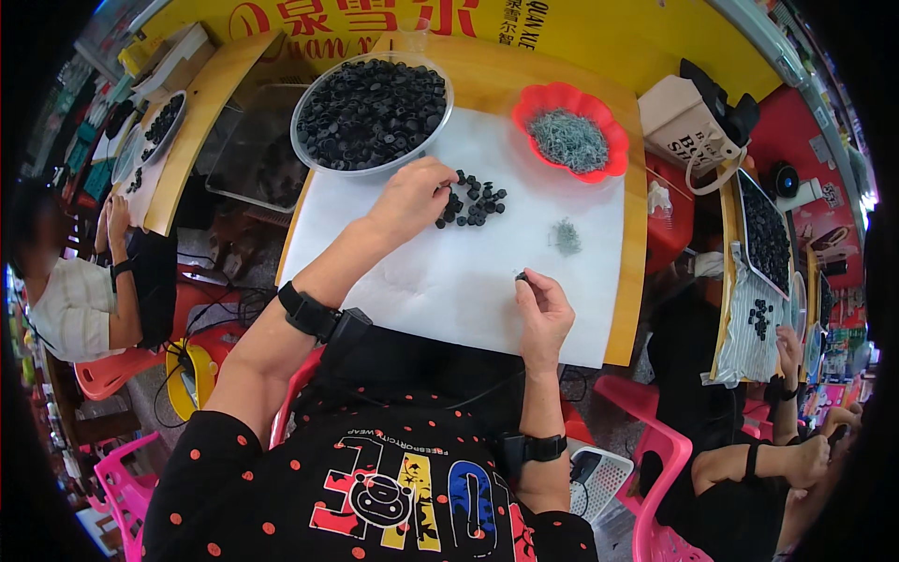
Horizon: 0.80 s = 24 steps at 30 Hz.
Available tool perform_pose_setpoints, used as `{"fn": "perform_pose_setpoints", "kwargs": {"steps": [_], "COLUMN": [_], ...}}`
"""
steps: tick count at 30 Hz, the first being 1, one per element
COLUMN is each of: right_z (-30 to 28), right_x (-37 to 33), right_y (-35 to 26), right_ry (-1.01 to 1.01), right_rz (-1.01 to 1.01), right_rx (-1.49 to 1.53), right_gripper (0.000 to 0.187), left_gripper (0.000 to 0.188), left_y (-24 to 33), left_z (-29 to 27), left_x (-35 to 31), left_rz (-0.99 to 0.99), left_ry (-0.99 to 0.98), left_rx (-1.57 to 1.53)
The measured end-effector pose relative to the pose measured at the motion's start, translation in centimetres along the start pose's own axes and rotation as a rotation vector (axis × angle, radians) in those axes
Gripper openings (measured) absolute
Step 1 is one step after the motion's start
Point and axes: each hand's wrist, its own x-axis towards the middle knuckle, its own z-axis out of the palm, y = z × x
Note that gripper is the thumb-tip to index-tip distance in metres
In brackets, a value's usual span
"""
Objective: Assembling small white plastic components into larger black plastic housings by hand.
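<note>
White sheet (449,272) on wooden table (635,281) (crowded workshop) — left hand (409,199) fingers touching black caps (475,204), right hand (541,314) pinching one.

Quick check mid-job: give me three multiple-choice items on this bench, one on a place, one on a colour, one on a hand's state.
1. Where is the left hand?
A. at the small pile of black caps
B. in the red dish
C. off the table

2. What colour is the scalloped dish of grey metal bits?
A. blue
B. red
C. white

3. What is the right hand doing?
A. lying flat and open
B. gripping the clear bowl
C. pinching one small dark piece

Answers: 1 A, its fingers reach the loose caps; 2 B, its rim is bright red; 3 C, its fingertips close on the piece.
</note>
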Motion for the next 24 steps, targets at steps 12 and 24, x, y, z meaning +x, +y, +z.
{"fn": "perform_pose_setpoints", "kwargs": {"steps": [12,24], "right_z": [0.0,0.0], "right_x": [0.1,0.1], "right_y": [0.1,-0.5], "right_ry": [-0.006,-0.039], "right_rz": [-0.012,0.021], "right_rx": [0.027,0.021], "right_gripper": [0.019,0.02], "left_gripper": [0.02,0.019], "left_y": [0.1,4.7], "left_z": [1.1,-3.5], "left_x": [0.7,-3.5], "left_rz": [-0.022,-0.474], "left_ry": [-0.297,-0.275], "left_rx": [0.19,-0.99]}}
